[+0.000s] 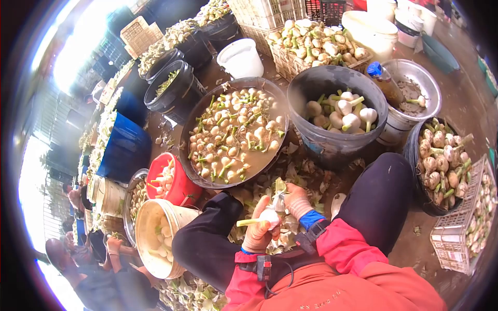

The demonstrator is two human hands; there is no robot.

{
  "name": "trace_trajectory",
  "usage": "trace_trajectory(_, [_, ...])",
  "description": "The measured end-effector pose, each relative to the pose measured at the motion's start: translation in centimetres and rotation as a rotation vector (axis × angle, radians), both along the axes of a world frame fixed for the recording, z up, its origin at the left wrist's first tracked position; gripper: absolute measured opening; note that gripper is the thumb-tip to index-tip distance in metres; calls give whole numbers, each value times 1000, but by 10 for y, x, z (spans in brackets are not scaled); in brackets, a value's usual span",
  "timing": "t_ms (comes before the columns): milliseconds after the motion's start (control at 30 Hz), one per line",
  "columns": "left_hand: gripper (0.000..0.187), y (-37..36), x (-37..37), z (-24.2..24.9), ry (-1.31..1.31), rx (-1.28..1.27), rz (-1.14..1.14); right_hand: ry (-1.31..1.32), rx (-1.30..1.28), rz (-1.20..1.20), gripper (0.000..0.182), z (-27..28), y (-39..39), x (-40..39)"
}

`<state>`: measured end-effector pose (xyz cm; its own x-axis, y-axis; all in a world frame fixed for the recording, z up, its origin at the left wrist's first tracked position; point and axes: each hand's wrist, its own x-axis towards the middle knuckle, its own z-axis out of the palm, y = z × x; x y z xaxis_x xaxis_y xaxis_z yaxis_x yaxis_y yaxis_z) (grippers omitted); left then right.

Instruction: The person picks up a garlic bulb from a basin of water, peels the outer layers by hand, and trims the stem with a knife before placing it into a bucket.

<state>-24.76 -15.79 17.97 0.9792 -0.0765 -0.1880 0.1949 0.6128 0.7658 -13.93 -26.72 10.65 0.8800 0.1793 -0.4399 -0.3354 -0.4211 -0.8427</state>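
My left hand (258, 233) is closed around a white garlic bulb (269, 217), whose pale green stem points left. Close beside it, up and to the right, my right hand (296, 201) pinches a pale piece of garlic skin (279, 199); its exact outline blurs into the scraps behind. Tape or wrapping covers the fingers of both hands. Below and around them, between my knees, lies a heap of garlic peelings (290, 239). In front of me stands a dark bucket (332, 147) with stemmed, clean white garlic bulbs (350, 122) in it.
A wide tub (182, 150) of bulbs in muddy water stands ahead. To its left are a red bucket (189, 189) and a cream bucket (150, 259). At right, a black bucket (441, 208) of garlic adjoins a crate (451, 243). Another person (111, 282) sits at lower left.
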Motion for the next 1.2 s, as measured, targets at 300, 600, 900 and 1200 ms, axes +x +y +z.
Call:
trace_trajectory(300, [84, 17, 9, -50, -189, 760, 329, 376, 859, 204, 39, 45, -9, -24])
trace_trajectory(600, [29, 16, 5, 2, 16, 116, 594, 187, 450, -173, 40, 28, -2, -15])
trace_trajectory(900, [27, 19, 5, -19, -63, 432, 568, -261, 438, 99, 47, 27, 5, -25])
trace_trajectory(1200, [20, 13, 6, -10, -165, -84, 413, -101, 321, -45, 36, -3, 17, -12])
